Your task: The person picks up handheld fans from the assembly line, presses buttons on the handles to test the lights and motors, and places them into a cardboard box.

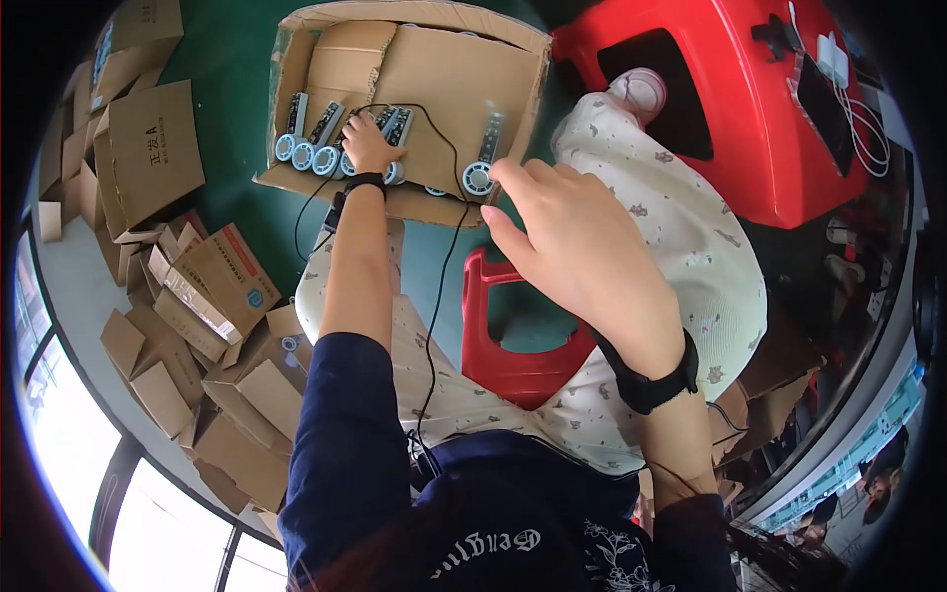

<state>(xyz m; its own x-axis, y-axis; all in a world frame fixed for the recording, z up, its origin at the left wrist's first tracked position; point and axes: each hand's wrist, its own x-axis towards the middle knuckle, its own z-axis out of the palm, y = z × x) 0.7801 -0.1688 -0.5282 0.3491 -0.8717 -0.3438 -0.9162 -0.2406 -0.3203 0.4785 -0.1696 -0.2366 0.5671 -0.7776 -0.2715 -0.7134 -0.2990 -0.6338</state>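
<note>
Your left hand (370, 148) is down in the open cardboard box (444, 74), over a row of devices (304, 156) with pale blue round ends and dark, patterned bodies. Its fingers are partly spread among them, the thumb out to the right; you cover the spot, so I cannot tell whether they grip one or merely rest there.

Your right hand (582, 232) hangs at the box's near right corner, thumb and forefinger well parted — nothing shows between them. Just beyond the forefinger is a single device (478, 178), apart from the row, its round end toward you; whether the fingertip touches it, I cannot tell.

A thin black cable (440, 296) loops over the box and runs down to your lap. You wear a black band (651, 380) on your right wrist. The box sits ahead of your knees, above the green floor (232, 59). A red seat (513, 375) shows between your legs, and a larger red stool (769, 178) at right bears a phone (824, 113). Brown cartons (153, 148) crowd the left side.
</note>
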